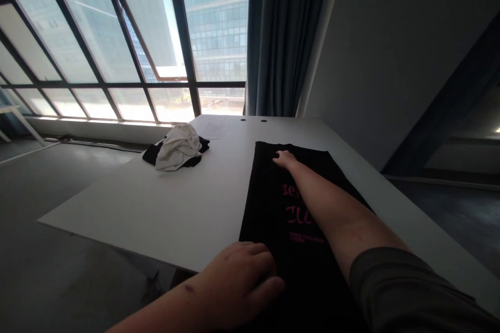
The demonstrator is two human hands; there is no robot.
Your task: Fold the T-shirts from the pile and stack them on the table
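A black shirt with pink lettering [273,203] lies folded into a long strip on the white table [187,208]. My right hand [284,158] reaches far out and rests flat on the shirt's far end, fingers stretched. My left hand [238,283] lies at the near edge of the table, fingers pressed flat on the shirt's near left corner. Neither hand holds anything up.
A crumpled white garment [177,146] lies on a dark garment [152,155] at the table's far left corner. A sheet of paper [214,128] lies beyond it. Large windows, a blue curtain [281,36] and a grey wall stand behind the table.
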